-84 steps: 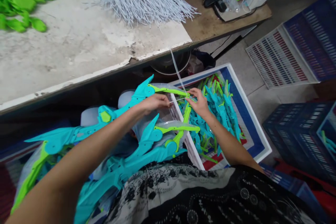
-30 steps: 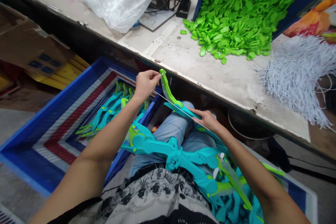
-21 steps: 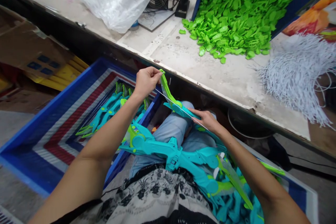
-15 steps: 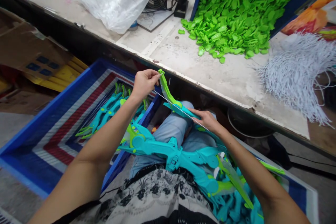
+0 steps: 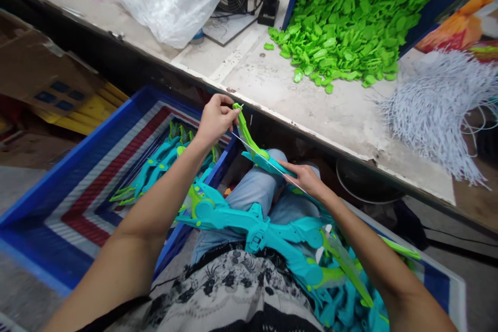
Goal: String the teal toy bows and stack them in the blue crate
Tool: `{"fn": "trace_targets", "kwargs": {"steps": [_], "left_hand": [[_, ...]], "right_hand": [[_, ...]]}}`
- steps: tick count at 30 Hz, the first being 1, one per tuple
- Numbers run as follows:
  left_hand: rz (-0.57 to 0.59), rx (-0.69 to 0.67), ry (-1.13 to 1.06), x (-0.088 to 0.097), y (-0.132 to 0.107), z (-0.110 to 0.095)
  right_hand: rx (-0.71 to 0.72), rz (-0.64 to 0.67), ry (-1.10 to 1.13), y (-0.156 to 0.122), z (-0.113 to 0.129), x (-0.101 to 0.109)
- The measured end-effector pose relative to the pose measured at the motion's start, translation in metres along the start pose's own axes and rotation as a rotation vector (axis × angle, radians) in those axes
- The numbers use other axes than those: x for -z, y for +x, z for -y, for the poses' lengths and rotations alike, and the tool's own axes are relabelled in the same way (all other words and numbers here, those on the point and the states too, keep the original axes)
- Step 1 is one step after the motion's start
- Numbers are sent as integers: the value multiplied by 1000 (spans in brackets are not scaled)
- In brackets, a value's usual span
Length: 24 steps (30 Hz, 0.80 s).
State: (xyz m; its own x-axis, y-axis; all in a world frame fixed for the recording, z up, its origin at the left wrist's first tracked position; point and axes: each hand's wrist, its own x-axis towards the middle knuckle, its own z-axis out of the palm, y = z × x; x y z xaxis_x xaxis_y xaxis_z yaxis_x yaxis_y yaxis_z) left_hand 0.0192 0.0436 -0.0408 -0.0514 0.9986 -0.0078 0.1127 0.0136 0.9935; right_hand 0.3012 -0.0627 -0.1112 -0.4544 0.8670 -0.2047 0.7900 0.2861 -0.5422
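My left hand is closed in a pinch at the green tip of a jointed plastic arm, with a white cord in its fingers. A short white bit of cord shows at that tip. From my left hand the cord runs taut along the arm to my right hand. My right hand is closed around the turquoise end of the arm; the cord passes under its fingers. Across my lap lies a larger turquoise and green plastic frame with several limbs.
Many green plastic pieces spill from a blue bin onto the bench. A bundle of white cords lies at its right. Blue crates stand on both sides; the left crate holds several turquoise-green assemblies. A clear plastic bag rests on the bench.
My left fingers have shifted slightly at the green tip, and a white cord end now sticks out past it. My right hand has kept its hold.
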Motion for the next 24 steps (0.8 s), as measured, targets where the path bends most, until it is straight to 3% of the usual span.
{"fn": "trace_targets", "kwargs": {"steps": [6, 10, 12, 16, 20, 24], "left_hand": [[111, 117, -112, 7, 2, 0], [124, 136, -172, 11, -12, 0], [132, 136, -219, 12, -21, 1], [118, 153, -303, 17, -37, 4], [140, 150, -383, 25, -49, 13], [182, 145, -394, 32, -58, 21]], "right_hand": [[97, -62, -73, 1, 5, 7], [204, -365, -68, 52, 35, 35], [303, -434, 14, 88, 59, 46], [454, -367, 242, 136, 100, 49], [478, -297, 349, 139, 116, 44], [470, -366, 307, 136, 128, 42]]}}
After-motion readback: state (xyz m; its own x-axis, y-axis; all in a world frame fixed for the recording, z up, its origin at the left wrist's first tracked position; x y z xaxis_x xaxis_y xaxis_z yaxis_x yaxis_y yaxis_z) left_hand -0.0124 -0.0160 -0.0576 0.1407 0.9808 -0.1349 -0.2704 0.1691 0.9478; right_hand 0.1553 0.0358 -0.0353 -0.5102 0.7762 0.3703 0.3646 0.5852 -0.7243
